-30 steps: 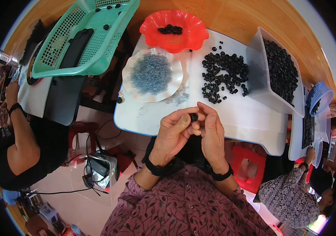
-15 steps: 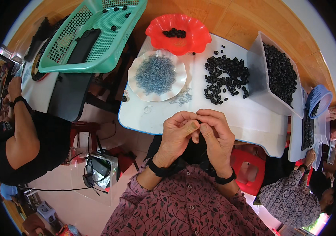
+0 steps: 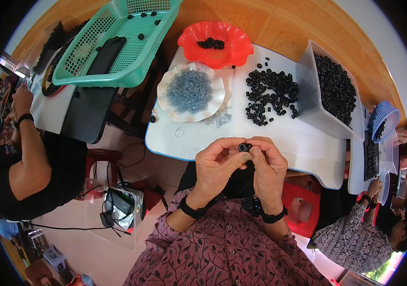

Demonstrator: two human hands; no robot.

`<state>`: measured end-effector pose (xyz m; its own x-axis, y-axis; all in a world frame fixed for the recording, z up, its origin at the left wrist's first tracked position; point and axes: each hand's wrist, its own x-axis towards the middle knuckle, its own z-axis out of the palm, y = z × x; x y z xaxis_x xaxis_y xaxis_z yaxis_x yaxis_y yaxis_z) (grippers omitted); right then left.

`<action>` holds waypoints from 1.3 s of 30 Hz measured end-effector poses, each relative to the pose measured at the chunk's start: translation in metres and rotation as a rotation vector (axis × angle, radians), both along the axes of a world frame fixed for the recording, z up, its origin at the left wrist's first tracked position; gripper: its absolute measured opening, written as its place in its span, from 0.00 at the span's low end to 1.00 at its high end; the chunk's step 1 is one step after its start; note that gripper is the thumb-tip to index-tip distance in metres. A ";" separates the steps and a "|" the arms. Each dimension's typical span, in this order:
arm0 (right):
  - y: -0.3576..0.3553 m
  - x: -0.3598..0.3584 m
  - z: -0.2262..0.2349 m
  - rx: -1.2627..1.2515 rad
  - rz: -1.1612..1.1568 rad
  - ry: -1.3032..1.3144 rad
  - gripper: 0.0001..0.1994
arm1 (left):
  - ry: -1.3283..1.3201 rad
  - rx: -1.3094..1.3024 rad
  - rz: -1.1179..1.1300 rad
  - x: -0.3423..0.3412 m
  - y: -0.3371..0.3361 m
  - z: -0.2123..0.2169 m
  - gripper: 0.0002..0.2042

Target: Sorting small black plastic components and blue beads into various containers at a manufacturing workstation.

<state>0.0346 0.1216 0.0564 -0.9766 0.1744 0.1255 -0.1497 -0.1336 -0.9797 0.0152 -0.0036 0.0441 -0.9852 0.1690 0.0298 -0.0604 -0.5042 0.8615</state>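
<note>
My left hand (image 3: 217, 166) and my right hand (image 3: 269, 172) meet just off the front edge of the white table (image 3: 175, 138). Their thumbs and fingertips pinch a small black round part (image 3: 245, 148); it looks like two rounded knobs side by side, and its underside is hidden by the thumbs. Beyond my hands, a pile of loose black cylindrical parts (image 3: 271, 90) lies on the tabletop. A white wavy-rimmed plate (image 3: 164, 106) holds many tiny translucent blue-grey pieces (image 3: 189, 90). Behind it, a red scalloped dish (image 3: 239, 47) contains a few clustered black parts (image 3: 211, 44).
A clear plastic bin (image 3: 323, 112) full of black parts stands at the table's right. At upper left, a green basket (image 3: 117, 81) holds a dark phone-like slab (image 3: 108, 55). Co-workers sit to the left (image 3: 31, 162) and right (image 3: 356, 238). Cables and a clear box (image 3: 122, 209) are lower left.
My hands have turned slightly and parted at the fingertips, so the black part now shows between them. The whole view has shifted a little.
</note>
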 end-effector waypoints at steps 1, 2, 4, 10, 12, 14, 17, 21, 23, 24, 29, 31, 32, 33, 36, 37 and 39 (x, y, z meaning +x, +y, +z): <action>0.000 0.001 0.000 0.002 0.000 -0.003 0.07 | 0.002 0.000 0.001 0.001 0.000 0.000 0.14; 0.000 0.002 0.001 0.002 0.001 -0.001 0.07 | 0.006 -0.007 0.009 0.002 0.000 0.000 0.13; 0.000 0.003 0.002 -0.032 0.019 -0.003 0.07 | 0.012 -0.014 0.018 0.003 -0.001 0.001 0.13; 0.003 0.008 0.001 -0.108 0.026 -0.033 0.06 | 0.101 -0.069 0.025 0.005 -0.004 0.001 0.13; 0.003 0.009 0.002 -0.111 0.030 -0.028 0.06 | 0.156 -0.093 0.037 0.006 -0.005 0.002 0.14; 0.003 0.010 0.002 -0.113 0.033 -0.022 0.06 | 0.183 -0.115 0.043 0.007 -0.005 0.002 0.14; 0.005 0.011 0.004 -0.078 0.029 -0.013 0.06 | 0.228 -0.150 0.048 0.007 -0.006 0.000 0.14; 0.006 0.012 0.006 0.045 0.004 -0.025 0.06 | 0.246 -0.196 0.007 0.007 -0.008 0.001 0.14; 0.006 0.012 0.006 0.071 -0.010 -0.025 0.06 | 0.234 -0.194 0.006 0.007 -0.007 0.000 0.14; 0.006 0.012 0.006 0.129 -0.017 -0.008 0.06 | 0.223 -0.192 0.007 0.007 -0.007 0.000 0.13; 0.010 0.011 0.010 0.230 0.003 -0.070 0.08 | 0.108 -0.130 -0.035 0.008 -0.007 0.001 0.12; 0.008 0.011 0.013 0.245 -0.002 -0.114 0.09 | 0.104 -0.130 -0.047 0.008 -0.008 -0.001 0.12; 0.008 0.011 0.014 0.245 -0.002 -0.115 0.09 | 0.119 -0.141 -0.038 0.007 -0.007 -0.003 0.12; 0.009 0.011 0.015 0.247 0.005 -0.166 0.10 | 0.134 -0.153 -0.028 0.007 -0.007 -0.005 0.12; 0.012 0.007 0.011 0.291 0.023 -0.207 0.12 | 0.144 -0.112 -0.052 0.006 -0.007 -0.008 0.12; 0.014 0.005 0.009 0.334 0.034 -0.195 0.14 | 0.142 -0.112 -0.053 0.006 -0.007 -0.009 0.12; 0.016 0.003 0.007 0.381 0.051 -0.182 0.15 | 0.124 -0.109 -0.028 0.004 -0.007 -0.009 0.11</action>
